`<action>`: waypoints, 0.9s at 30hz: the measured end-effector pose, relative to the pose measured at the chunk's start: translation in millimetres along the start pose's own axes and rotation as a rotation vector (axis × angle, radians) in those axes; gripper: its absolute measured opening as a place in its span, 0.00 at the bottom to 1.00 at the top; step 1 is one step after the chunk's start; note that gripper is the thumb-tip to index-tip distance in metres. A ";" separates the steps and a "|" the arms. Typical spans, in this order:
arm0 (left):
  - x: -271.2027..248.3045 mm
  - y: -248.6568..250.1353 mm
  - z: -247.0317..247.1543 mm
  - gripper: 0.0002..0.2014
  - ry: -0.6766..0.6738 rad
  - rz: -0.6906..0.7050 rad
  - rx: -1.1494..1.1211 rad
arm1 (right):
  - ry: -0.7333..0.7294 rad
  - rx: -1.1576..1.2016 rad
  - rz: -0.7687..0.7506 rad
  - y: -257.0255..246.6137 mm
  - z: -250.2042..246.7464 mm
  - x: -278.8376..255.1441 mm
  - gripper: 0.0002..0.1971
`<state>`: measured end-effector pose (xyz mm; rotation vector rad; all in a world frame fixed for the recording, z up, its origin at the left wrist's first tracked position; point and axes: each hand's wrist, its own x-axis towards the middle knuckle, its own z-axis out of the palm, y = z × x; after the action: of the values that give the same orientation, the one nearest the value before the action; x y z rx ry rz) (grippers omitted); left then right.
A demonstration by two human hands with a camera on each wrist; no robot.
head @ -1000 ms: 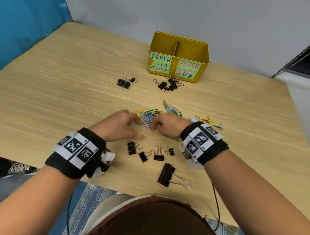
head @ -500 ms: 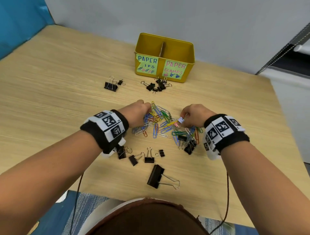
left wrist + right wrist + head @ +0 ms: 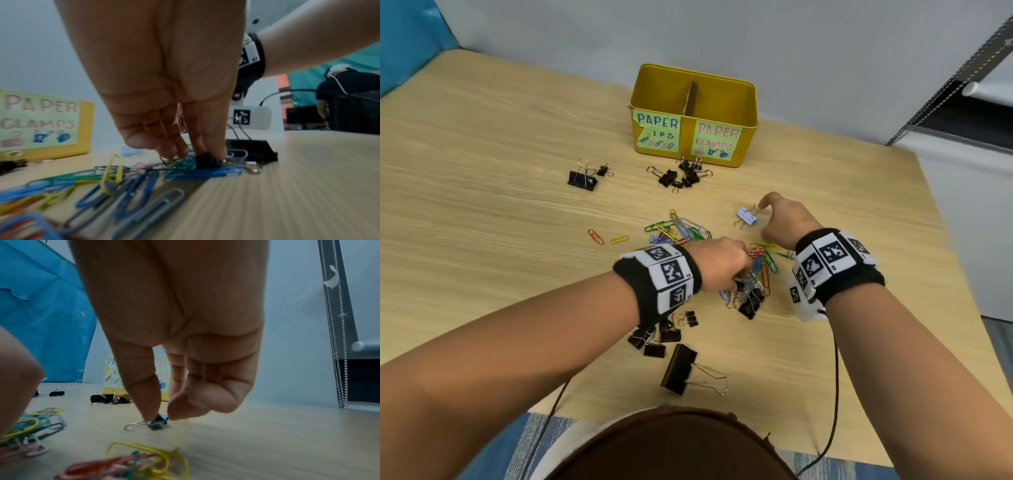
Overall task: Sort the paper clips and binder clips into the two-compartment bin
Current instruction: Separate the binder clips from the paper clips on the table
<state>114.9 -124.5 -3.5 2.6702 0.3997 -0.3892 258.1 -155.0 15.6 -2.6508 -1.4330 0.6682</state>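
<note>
On the wooden counter, seen from the head camera, a yellow two-compartment bin stands at the far edge, its left label reading for paper clips and its right for paper clamps. Coloured paper clips lie heaped mid-counter, and black binder clips are scattered just before the bin, to the left and near the body. The right hand rests fingers-down beside a pale blue binder clip, apart from the heap. The left hand is fingers-down in the mixed cluster nearer the body. From the left wrist camera, its fingertips pinch a small black binder clip lying tangled among blue and green paper clips, with a larger black binder clip just behind. From the right wrist camera, thumb and forefinger close narrowly on the blue clip, which sits on the counter with one wire handle splayed left. Assessment: both hands are at the pick-up stage, and nothing can be seen inside the bin. Recommended practice: grip each clip by its body, not the wire; lift the left one slowly so that snagged paper clips shake free; then deliver both to the right compartment.
</note>
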 end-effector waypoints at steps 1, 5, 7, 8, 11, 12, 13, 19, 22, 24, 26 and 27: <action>2.5 2.7 0.8 0.14 -0.012 0.009 0.028 | -0.008 -0.012 0.017 5.1 -0.6 -1.1 0.21; 5.7 2.6 0.6 0.12 -0.013 0.015 0.067 | -0.128 -0.072 0.105 18.7 -0.4 -8.5 0.14; 4.4 -2.5 -1.8 0.11 -0.001 -0.016 0.008 | -0.156 -0.080 0.113 21.5 3.0 -10.5 0.15; 2.7 -5.4 -4.8 0.11 0.008 -0.037 -0.028 | -0.158 -0.069 0.104 21.3 4.9 -10.4 0.15; -7.7 -11.5 -19.2 0.10 0.054 -0.090 -0.122 | -0.150 0.038 0.063 17.2 9.3 -9.0 0.12; -12.3 -13.1 -23.9 0.09 0.072 -0.099 -0.159 | -0.148 0.102 0.061 15.5 9.6 -8.4 0.12; -17.3 -13.8 -27.9 0.08 0.087 -0.099 -0.197 | -0.129 0.148 0.058 14.8 9.0 -8.0 0.14; -37.5 7.6 -11.1 0.08 -0.060 0.005 -0.261 | -0.067 0.045 0.144 18.3 4.6 -14.5 0.14; -39.6 24.3 10.9 0.08 -0.154 0.044 -0.203 | -0.122 0.015 0.087 10.8 12.4 -19.8 0.15; -39.2 29.0 16.0 0.08 -0.144 0.060 -0.139 | -0.146 0.065 0.011 1.9 16.6 -22.2 0.15; -37.2 25.1 9.9 0.08 -0.093 0.037 -0.112 | -0.181 0.194 0.000 -3.2 15.7 -24.3 0.12; -35.1 20.3 5.2 0.08 -0.071 0.016 -0.108 | -0.183 0.242 0.021 -2.4 13.4 -25.5 0.09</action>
<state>88.2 -152.1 10.6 2.5454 0.3666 -0.4439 238.8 -176.3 12.9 -2.4750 -1.2702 1.0380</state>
